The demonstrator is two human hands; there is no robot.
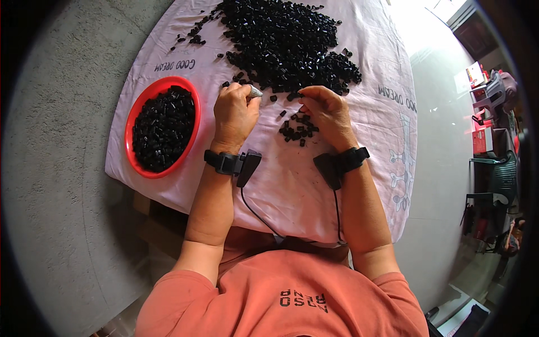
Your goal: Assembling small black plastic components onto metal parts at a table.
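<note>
My left hand (234,116) is closed around a short grey-white object (255,91), its rounded end showing past the thumb; its kind I cannot make out. Opposite it, my right hand (330,117) pinches a small black plastic piece (300,95) between thumb and fingertips. Beyond both hands spreads a large heap of small black plastic pieces (286,42). A smaller group of such pieces (298,129) lies beside the right hand, toward me. Left of my left hand stands a red oval-looking basin (128,147), filled with black pieces (163,129).
A pale pink printed cloth (269,191) covers the table. Each wrist wears a black strap with a cabled device (250,167). Stray black pieces (196,39) lie at the far left. A wall-side clutter with a dark green chair (502,174) stands off to the right.
</note>
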